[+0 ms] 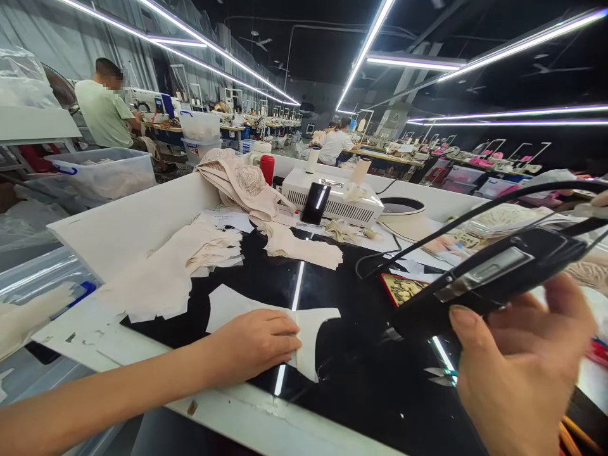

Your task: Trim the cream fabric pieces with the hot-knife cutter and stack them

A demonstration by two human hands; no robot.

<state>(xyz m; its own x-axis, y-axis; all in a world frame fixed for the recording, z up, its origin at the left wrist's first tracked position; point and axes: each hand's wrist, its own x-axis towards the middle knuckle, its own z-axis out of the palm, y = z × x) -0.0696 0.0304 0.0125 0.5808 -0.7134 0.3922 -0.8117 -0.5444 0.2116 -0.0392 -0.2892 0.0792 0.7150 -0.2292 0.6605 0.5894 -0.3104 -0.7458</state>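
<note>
In the head view my left hand (259, 342) lies on a white cut fabric piece (237, 310), fingers together and slightly curled over it. The fabric is spread on a glossy black work surface (361, 386). Over to the right, my right hand (517, 361) grips a black corded hand tool (494, 272) with a metal plate on its side. Its narrow tip points down to the left, above the black surface and apart from the fabric; the tip is blurred. Small thread snips (441, 377) lie between the tool and my right hand.
Stacked beige fabric pieces (175, 266) lie at left, with more beige pieces (304, 246) behind. A phone (316, 202) leans against a white vented box (342, 193). A red tray (399, 288) of small parts stands near the tool's black cable (427, 244). A co-worker (102, 107) sits far left.
</note>
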